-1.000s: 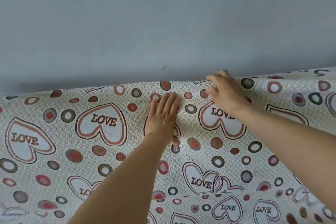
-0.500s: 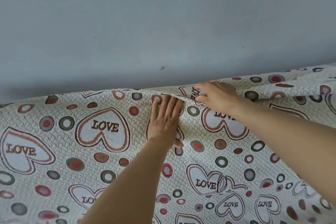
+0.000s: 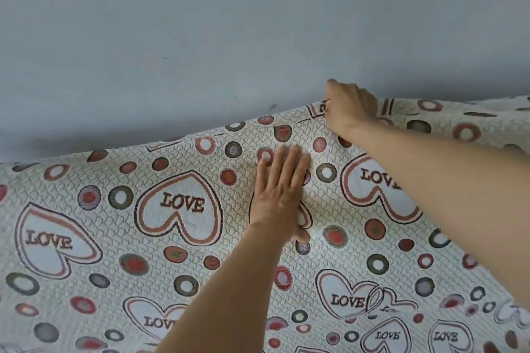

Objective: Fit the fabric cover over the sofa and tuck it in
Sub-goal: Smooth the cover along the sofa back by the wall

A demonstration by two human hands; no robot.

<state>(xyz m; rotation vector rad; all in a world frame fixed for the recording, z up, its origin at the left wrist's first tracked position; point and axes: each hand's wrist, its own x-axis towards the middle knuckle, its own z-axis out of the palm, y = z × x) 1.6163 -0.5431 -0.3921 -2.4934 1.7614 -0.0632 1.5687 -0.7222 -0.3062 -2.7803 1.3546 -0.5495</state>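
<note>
ok, left hand flat on the fabric cover, fingers straight n pressed together, palm down, thumb poking out on the near side. same spot as half a sec ago, on the half-hidden heart a bit below the cover's top edge. hasn't budged.

right hand is the one that moved. a sec ago it was gripping the top edge off to the right of my left hand. half a sec ago it had slid in close, almost touching my left fingertips, w/ a little fold bunched under it. now it's gone up n right, away from the left hand, knuckles up against the wall. fingers are curled round the top edge, pinching it right where a heart print is cut off. fingertips themselves i can't see, they're wrapped behind the fabric.

so the edge has changed too. before it ran nearly level across the view. now it climbs from the left side up to my right hand, n the stretch past my wrist toward the right side rides higher on the wall, a bit rumpled there.

rest of the cover is spread wide, filling the whole lower part of the view, love hearts n rings all over, mostly smooth on the left. a small pucker sits near the bottom right. sofa itself i can't see, cover hides it all.
</note>
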